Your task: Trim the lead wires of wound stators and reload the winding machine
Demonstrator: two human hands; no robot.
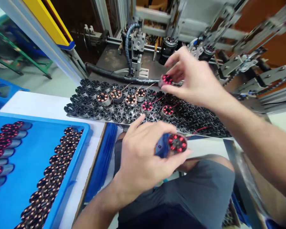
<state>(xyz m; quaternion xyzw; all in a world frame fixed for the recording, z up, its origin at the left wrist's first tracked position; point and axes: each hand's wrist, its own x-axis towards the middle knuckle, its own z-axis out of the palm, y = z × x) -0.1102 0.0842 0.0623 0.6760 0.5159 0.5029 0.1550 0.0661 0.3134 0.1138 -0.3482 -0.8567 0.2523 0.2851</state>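
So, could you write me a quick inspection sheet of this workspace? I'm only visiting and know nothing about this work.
Surface: white bench holding a blue plastic tray; beyond it, a rack of black round holders.
Job's things: small motor parts with red-marked ends, some standing in the rack, others lying in rows in the tray.
Clutter: a blue ribbed item by the bench edge; unclear what it is.
Hands: left hand grips one motor part with a blue piece; right hand pinches another motor part above the rack.
Cables: thick black corrugated hose; thin red wires.
Surroundings: aluminium-framed machinery, yellow panel.
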